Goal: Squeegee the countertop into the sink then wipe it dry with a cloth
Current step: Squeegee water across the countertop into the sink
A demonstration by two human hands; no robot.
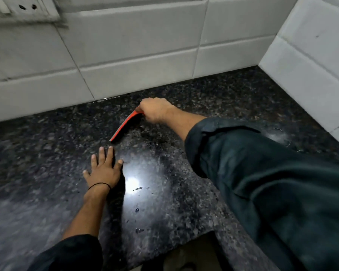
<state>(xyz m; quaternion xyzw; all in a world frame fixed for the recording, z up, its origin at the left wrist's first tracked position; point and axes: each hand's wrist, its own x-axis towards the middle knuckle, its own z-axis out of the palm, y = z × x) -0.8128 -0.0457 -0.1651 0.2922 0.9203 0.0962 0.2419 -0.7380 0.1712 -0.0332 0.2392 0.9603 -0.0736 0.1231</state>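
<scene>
The squeegee (123, 127) is showing as a long, narrow, slightly curved strip, orange-red along its upper face with a dark edge beneath, lying at a slant on the dark speckled countertop (47, 153) near the white tiled wall (135, 55); its lower end is pointing toward the left hand (103, 169). The right hand (156, 110) is closing around the strip's upper end, knuckles up, forearm reaching in from the right in a rolled dark sleeve (262, 182). The left hand is resting flat on the counter, fingers spread, gripping nothing (thin black band at wrist). Water droplets (138, 188) are glinting in the light reflection beside it.
</scene>
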